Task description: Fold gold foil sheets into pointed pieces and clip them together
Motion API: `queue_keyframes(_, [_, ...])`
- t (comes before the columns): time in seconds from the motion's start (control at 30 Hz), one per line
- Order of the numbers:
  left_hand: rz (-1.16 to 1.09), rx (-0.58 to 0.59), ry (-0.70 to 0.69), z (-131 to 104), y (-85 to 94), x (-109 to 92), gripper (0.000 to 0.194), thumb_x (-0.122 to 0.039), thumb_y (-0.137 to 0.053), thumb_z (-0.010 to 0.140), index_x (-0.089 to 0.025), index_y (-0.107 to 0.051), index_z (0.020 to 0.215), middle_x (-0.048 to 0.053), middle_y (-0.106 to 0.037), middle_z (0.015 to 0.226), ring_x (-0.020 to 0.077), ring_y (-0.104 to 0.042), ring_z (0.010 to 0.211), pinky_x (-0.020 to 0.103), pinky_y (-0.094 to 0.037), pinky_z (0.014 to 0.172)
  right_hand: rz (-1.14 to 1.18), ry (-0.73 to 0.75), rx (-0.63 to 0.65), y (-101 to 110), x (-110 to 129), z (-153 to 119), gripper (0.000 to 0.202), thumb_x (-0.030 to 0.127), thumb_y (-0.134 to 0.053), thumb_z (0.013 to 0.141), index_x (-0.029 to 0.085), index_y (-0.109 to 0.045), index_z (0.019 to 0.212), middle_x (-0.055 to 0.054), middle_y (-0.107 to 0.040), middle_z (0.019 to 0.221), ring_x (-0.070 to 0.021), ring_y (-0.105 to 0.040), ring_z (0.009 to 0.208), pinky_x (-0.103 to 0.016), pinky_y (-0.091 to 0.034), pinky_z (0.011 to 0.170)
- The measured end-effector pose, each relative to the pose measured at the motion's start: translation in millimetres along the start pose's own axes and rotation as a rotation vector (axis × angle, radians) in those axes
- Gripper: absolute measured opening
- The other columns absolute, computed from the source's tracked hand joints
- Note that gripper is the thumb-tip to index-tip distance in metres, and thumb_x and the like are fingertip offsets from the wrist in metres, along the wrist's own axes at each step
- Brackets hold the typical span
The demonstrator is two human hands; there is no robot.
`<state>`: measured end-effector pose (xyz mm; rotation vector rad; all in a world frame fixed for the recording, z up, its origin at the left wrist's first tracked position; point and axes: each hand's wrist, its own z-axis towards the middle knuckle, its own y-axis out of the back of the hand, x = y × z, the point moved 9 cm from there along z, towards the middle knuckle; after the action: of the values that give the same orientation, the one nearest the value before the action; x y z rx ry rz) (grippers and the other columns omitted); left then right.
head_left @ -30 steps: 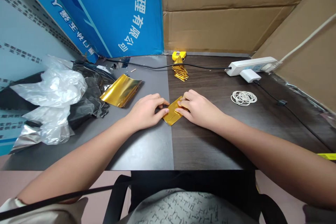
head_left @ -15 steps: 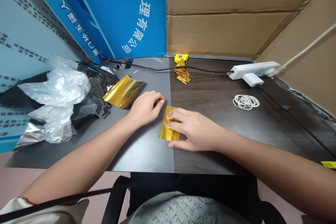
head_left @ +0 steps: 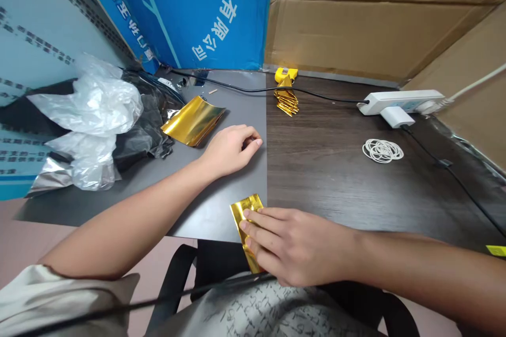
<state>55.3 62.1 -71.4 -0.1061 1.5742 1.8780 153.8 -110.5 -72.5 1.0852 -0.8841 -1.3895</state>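
My left hand (head_left: 233, 151) rests on the grey part of the table, fingers curled, thumb tip against the index finger and nothing visible between them. At the front edge, my right hand (head_left: 298, 245) has its fingers over a gold foil piece (head_left: 249, 204); the thumb is hidden. This foil lies tilted and reaches past the table edge toward the lap. Larger gold foil sheets (head_left: 193, 121), slightly curved, lie behind my left hand. Farther back, a fanned stack of folded gold pieces (head_left: 286, 101) sits against a yellow object (head_left: 285, 74).
Crumpled clear plastic (head_left: 105, 108) and black plastic (head_left: 148, 129) lie at the left. On the right are a white power strip (head_left: 403, 99) and a loose pile of white bands (head_left: 382, 151). A black cable (head_left: 237, 89) crosses the back. Blue and cardboard panels stand behind.
My right hand has drawn the gold foil piece toward me, from the middle of the table over its front edge. My left hand stays nearly in place. The head view has shifted slightly.
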Motion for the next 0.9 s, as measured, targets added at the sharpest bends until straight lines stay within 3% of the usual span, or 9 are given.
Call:
queue_keyframes(0.2, [-0.027,-0.015,-0.004,-0.1,2.6,-1.1,0.021,-0.03,-0.054,0.096,-0.017,-0.071,0.093,0.002,-0.069,0.084,0.0138,-0.057,0.073,0.028,-0.04,0.069,0.155,-0.047,0.034,-1.9,-5.8,-0.2,0.03,0.037,-0.055,0.096,0.012,-0.071,0.097,-0.02,-0.068,0.123,-0.0282,-0.065,0.111,-0.043,-0.055,0.092])
queue_keyframes(0.3, [-0.042,-0.017,0.003,0.1,2.3,-0.4,0.021,-0.03,-0.055,0.096,-0.017,-0.071,0.092,0.001,-0.069,0.084,0.0135,-0.057,0.072,0.028,-0.039,0.068,0.136,-0.069,0.006,-2.3,-6.0,-0.6,0.028,0.035,-0.055,0.097,0.012,-0.07,0.094,-0.02,-0.069,0.122,-0.0279,-0.065,0.11,-0.042,-0.055,0.089])
queue_keyframes(0.37, [-0.048,-0.013,0.007,0.3,1.6,0.2,0.021,-0.03,-0.055,0.096,-0.017,-0.071,0.092,0.002,-0.069,0.084,0.0136,-0.057,0.071,0.028,-0.039,0.067,0.121,-0.035,0.004,-4.0,-2.0,-1.2,0.025,0.033,-0.057,0.098,0.013,-0.069,0.091,-0.019,-0.069,0.12,-0.027,-0.065,0.109,-0.041,-0.055,0.089])
queue_keyframes(0.47, [-0.056,-0.005,0.013,0.5,1.1,0.8,0.021,-0.031,-0.054,0.096,-0.017,-0.071,0.093,0.002,-0.07,0.084,0.0137,-0.058,0.071,0.028,-0.04,0.067,0.157,0.031,0.008,-4.5,0.4,-2.9,0.04,0.049,-0.054,0.101,0.013,-0.069,0.093,-0.018,-0.07,0.121,-0.0272,-0.065,0.113,-0.041,-0.054,0.091])
queue_keyframes(0.57, [-0.058,0.004,0.019,0.5,1.1,1.1,0.022,-0.031,-0.054,0.096,-0.017,-0.071,0.094,0.002,-0.07,0.084,0.0138,-0.058,0.07,0.028,-0.04,0.067,0.212,0.012,0.028,-3.2,-12.1,-5.0,0.053,0.059,-0.05,0.101,0.011,-0.07,0.103,-0.016,-0.068,0.126,-0.0285,-0.063,0.12,-0.04,-0.053,0.096])
queue_keyframes(0.73, [-0.062,0.005,0.022,0.4,1.5,0.3,0.022,-0.031,-0.055,0.095,-0.017,-0.071,0.094,0.002,-0.07,0.082,0.0141,-0.059,0.069,0.028,-0.041,0.067,0.249,-0.074,0.088,-3.7,-40.0,-10.7,0.045,0.051,-0.047,0.105,0.012,-0.069,0.112,-0.012,-0.065,0.136,-0.0284,-0.058,0.13,-0.042,-0.051,0.104])
queue_keyframes(0.9, [-0.068,-0.018,0.015,0.0,3.7,-1.7,0.021,-0.029,-0.055,0.094,-0.017,-0.071,0.092,0.002,-0.07,0.081,0.0137,-0.058,0.069,0.028,-0.04,0.067,0.199,-0.077,0.144,-3.9,-45.1,-12.4,0.06,0.062,-0.061,0.093,0.008,-0.068,0.117,-0.017,-0.063,0.137,-0.0342,-0.058,0.13,-0.048,-0.047,0.111])
